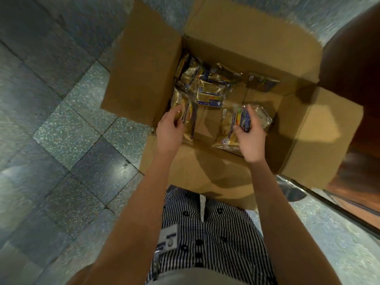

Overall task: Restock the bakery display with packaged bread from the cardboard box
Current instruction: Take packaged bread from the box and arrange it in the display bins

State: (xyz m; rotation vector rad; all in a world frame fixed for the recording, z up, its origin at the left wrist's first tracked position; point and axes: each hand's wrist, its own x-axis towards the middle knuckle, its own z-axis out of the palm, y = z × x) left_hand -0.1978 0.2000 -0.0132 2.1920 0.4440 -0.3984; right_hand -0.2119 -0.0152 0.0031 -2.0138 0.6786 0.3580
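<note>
An open cardboard box is seen in the middle and upper part of the frame, with its flaps folded out. It is set on a shiny tiled floor. A heap of bread packs is piled in the upper left of the box. The left pack is held by the left hand, with the fingers curled round its edge. The right pack is gripped by the right hand, with fingers and thumb wrapped round it.
</note>
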